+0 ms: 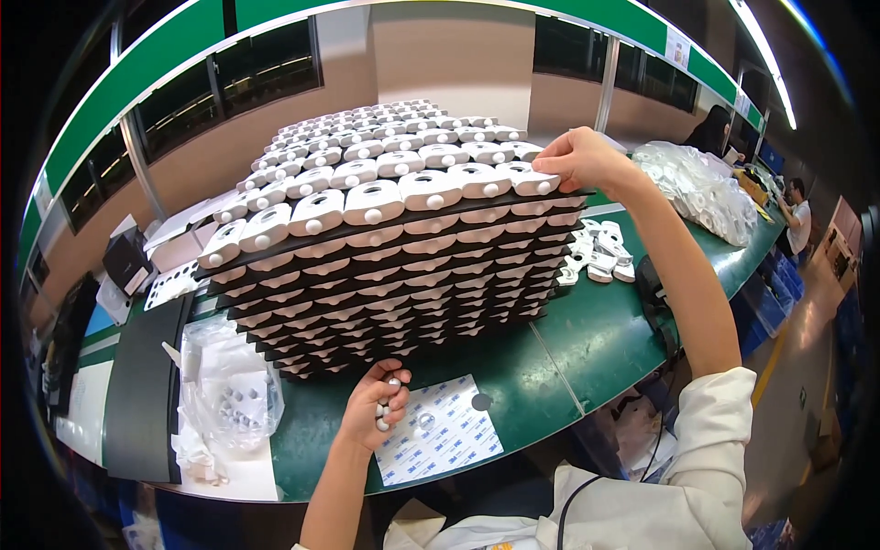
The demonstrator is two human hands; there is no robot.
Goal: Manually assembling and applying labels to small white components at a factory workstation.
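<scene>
Right hand (pixel 576 158) was up at about one o'clock, fingers pinched together on the white plastic piece (pixel 534 180) at the right corner of the top tray (pixel 394 229), touching its edge right where the row ended. Left hand (pixel 376 403) sat low at six o'clock, fingers curled shut around a few small round white parts (pixel 383 417), resting just above the green table (pixel 596 339). Between the two hands rose the tall stack of black trays (pixel 403 316), every layer filled with the same white pieces, the top layer packed in neat rows running back toward twelve o'clock. Just right of the left hand lay a white sheet with blue marks (pixel 440 435), flat on the table, a single small round part (pixel 426 420) sitting on it. Over at eight o'clock a clear plastic bag (pixel 229 390) held more small parts, lying beside a dark flat mat (pixel 147 385). At three o'clock, just beyond the stack, a loose heap of white pieces (pixel 600 252) lay on the table, and farther out toward two o'clock sat a big clear bag of white rings (pixel 701 188). Another person (pixel 796 220) sat at the far right edge, well apart from the stack.
</scene>
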